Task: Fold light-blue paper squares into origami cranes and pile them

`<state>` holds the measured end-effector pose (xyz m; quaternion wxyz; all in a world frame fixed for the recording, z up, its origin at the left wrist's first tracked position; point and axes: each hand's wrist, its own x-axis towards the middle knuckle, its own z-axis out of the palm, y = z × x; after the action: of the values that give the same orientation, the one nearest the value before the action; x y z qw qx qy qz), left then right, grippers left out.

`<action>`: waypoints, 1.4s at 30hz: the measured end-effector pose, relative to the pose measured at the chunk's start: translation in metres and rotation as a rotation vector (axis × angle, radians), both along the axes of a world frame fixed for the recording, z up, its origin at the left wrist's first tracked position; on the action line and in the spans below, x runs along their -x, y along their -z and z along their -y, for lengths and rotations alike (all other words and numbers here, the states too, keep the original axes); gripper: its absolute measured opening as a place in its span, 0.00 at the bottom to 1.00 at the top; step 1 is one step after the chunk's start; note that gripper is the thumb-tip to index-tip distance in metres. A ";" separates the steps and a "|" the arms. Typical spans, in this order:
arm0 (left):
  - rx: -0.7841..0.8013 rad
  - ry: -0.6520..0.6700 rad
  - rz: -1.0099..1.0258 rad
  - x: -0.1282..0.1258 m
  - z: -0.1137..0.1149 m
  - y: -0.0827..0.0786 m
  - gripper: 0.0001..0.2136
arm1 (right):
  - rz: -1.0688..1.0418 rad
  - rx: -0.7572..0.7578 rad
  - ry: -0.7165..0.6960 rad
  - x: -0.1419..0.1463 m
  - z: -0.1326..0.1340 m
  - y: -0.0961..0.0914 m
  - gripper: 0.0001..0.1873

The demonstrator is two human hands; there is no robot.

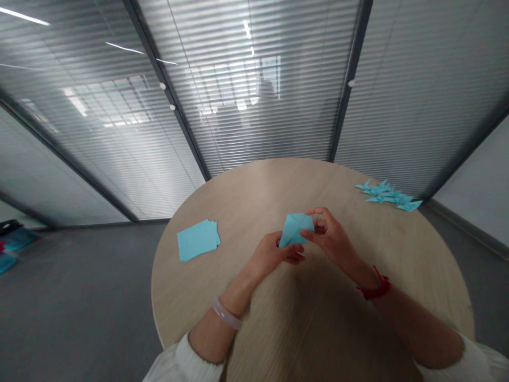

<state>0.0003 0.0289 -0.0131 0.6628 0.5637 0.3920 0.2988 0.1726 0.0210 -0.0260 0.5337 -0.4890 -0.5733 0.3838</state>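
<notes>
A partly folded sheet of light blue origami paper (pixel 293 227) is held up over the middle of the round table, with creases across its face. My left hand (pixel 274 251) grips its lower left edge, thumb in front and fingers behind. At the right side, my right hand (pixel 326 233) pinches the same paper between thumb and fingers. The fingertips behind the sheet are partly hidden. To the left of my hands lies a stack of light blue paper sheets (pixel 198 240), slightly fanned at its right edge.
Several folded blue paper cranes (pixel 387 194) sit grouped near the far right edge of the round wooden table (pixel 258 183). Behind the table stands a glass partition with blinds (pixel 262 122). Blue and dark items (pixel 16 239) rest by the floor at far left.
</notes>
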 end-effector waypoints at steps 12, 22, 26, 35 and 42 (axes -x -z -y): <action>0.006 0.034 0.046 0.002 0.000 0.001 0.11 | 0.017 -0.011 0.002 0.001 -0.001 0.002 0.24; 0.007 0.039 0.054 0.002 0.002 0.000 0.12 | -0.010 0.005 0.005 0.004 0.000 0.002 0.33; 0.014 0.062 0.031 -0.001 0.002 0.003 0.13 | 0.023 0.001 -0.012 0.005 0.002 0.000 0.37; 0.040 0.082 0.059 0.001 0.001 0.001 0.17 | 0.021 -0.055 0.144 -0.005 0.002 -0.006 0.32; 0.023 0.055 0.074 0.005 0.001 -0.005 0.17 | -0.048 -0.099 0.272 -0.011 0.002 -0.012 0.31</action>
<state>-0.0044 0.0280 -0.0080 0.6911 0.5554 0.3550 0.2964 0.1836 0.0194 -0.0140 0.6178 -0.5258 -0.5070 0.2911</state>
